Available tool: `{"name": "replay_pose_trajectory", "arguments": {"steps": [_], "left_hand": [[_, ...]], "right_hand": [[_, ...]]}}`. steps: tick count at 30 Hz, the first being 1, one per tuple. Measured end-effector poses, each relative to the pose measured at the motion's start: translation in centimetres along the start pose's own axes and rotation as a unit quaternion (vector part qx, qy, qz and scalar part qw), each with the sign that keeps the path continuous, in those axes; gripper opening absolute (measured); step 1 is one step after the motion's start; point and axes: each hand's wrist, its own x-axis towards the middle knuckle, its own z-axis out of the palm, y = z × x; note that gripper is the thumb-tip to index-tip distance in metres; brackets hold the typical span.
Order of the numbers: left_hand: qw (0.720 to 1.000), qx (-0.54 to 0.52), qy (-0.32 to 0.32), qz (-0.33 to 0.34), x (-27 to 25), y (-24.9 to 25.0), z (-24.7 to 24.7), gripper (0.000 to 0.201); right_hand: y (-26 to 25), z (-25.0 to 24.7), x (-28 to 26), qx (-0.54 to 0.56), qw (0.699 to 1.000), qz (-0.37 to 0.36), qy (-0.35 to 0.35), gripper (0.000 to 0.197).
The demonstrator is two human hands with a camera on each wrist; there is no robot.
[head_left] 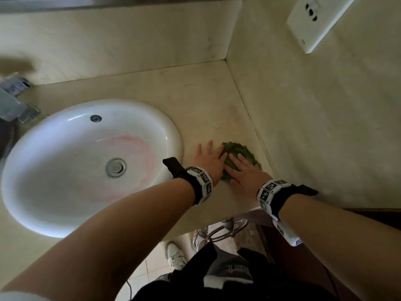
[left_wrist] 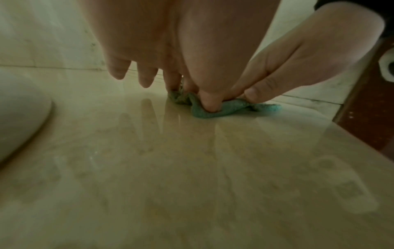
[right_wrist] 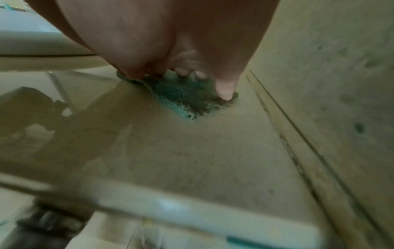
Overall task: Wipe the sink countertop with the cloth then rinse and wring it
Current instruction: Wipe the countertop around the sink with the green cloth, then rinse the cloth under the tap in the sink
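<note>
A crumpled green cloth (head_left: pixel 243 152) lies on the beige stone countertop (head_left: pixel 201 101), right of the white sink (head_left: pixel 173 129) and near the side wall. Both hands are on it. My left hand (head_left: pixel 211 158) covers its left edge; in the left wrist view its thumb and forefinger pinch a raised fold of the cloth (left_wrist: pixel 204 112), while the other fingers stay spread over bare counter. My right hand (head_left: pixel 245 170) presses the cloth (right_wrist: pixel 185 94) flat with fairly straight fingers, the little finger (right_wrist: pixel 226 91) on its right edge. Much of the cloth is hidden under the hands.
The basin holds pink smears around its drain (head_left: pixel 116 167). A chrome faucet (head_left: pixel 13 103) stands at far left. The side wall (head_left: pixel 325 127) runs close on the right, with a white socket plate (head_left: pixel 314 22). A metal stool ring (head_left: pixel 230 229) shows below the counter's front edge.
</note>
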Motion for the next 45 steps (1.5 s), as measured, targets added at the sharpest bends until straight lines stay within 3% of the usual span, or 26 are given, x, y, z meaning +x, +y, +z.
{"name": "replay_pose_trajectory", "arguments": {"steps": [5, 12, 16, 20, 22, 25, 29, 31, 33, 36, 40, 43, 45], "left_hand": [[1.000, 0.014, 0.001, -0.020, 2.8, -1.7, -1.9, 0.063], [0.999, 0.021, 0.018, -0.035, 4.1, -5.0, -2.9, 0.064], [0.999, 0.029, 0.015, -0.038, 3.7, -5.5, -3.1, 0.063], [0.997, 0.053, 0.027, -0.044, 2.9, -5.6, -3.0, 0.059], [0.997, 0.058, 0.023, -0.040, 2.4, -5.6, -3.0, 0.059], [1.000, 0.013, 0.019, -0.019, 1.2, -6.1, -2.9, 0.059], [0.984, -0.142, 0.106, 0.012, -2.0, -8.4, -2.5, 0.075], [0.961, -0.219, 0.170, 0.015, -4.6, -10.1, -2.5, 0.070], [0.944, -0.257, 0.208, -0.002, -7.6, -12.4, -2.4, 0.066], [0.925, -0.285, 0.251, -0.033, -12.3, -16.5, -1.3, 0.042], [0.928, -0.278, 0.230, -0.090, -17.7, -21.6, 0.5, 0.013], [0.953, -0.206, 0.200, -0.096, -20.7, -24.9, 1.7, 0.014], [0.967, -0.159, 0.176, -0.091, -22.1, -26.5, 2.2, 0.014]], "right_hand": [[1.0, -2.2, 2.8, 0.017, 1.000, 0.006, 0.005, 0.057], [0.8, -4.4, 5.2, 0.014, 0.998, -0.031, 0.054, 0.055], [1.2, -6.1, 5.5, 0.069, 0.991, -0.055, 0.105, 0.048], [1.0, -6.6, 5.4, 0.063, 0.984, -0.004, 0.168, 0.050], [-0.2, -6.2, 5.4, 0.052, 0.984, 0.021, 0.167, 0.036], [-2.5, -6.3, 5.3, 0.049, 0.985, 0.034, 0.162, 0.018], [-6.3, -8.2, 4.3, 0.151, 0.967, 0.000, 0.204, 0.024], [-9.2, -9.6, 3.3, 0.179, 0.958, -0.049, 0.220, 0.032], [-13.0, -11.0, 2.1, 0.221, 0.940, -0.095, 0.240, 0.027], [-19.3, -12.5, 1.3, 0.260, 0.919, -0.135, 0.265, 0.019], [-27.0, -13.3, 2.0, 0.213, 0.938, -0.136, 0.237, 0.012], [-30.9, -13.6, 2.1, 0.140, 0.956, -0.147, 0.210, 0.012], [-32.8, -13.9, 2.0, 0.058, 0.964, -0.164, 0.201, 0.026]]}}
